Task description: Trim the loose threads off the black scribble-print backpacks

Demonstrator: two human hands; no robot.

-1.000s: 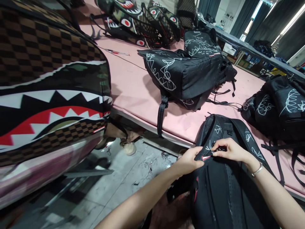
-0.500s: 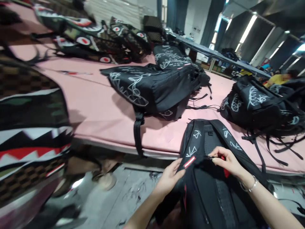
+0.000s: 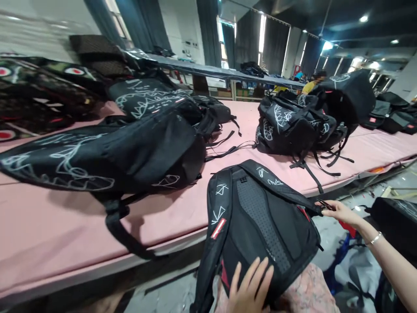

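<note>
A black backpack [image 3: 260, 217] leans against the table edge and rests on my lap, its padded back and shoulder straps facing me. White line drawings and a red-and-white label [image 3: 218, 228] mark the straps. My left hand [image 3: 249, 287] lies on the lower back panel, fingers spread, gripping nothing. At the pack's right side, my right hand [image 3: 340, 213] is closed around what look like small thread snips [image 3: 325, 205]. Their dark tips point left, beside the end of the right shoulder strap, and a red part shows below the hand. Whether the fingers also pinch the strap is unclear.
The pink-topped table [image 3: 156, 226] carries a large black backpack [image 3: 156, 148] on the left and more black backpacks [image 3: 293, 126] on the right. Camouflage bags [image 3: 42, 91] lie at the far left. A person in yellow [image 3: 311, 84] is in the background. Dark bags [image 3: 395, 226] stand at lower right.
My view has swung right. My left hand has left the label area and now lies flat on the lower panel. My right hand has moved from the pack's top centre to its right side.
</note>
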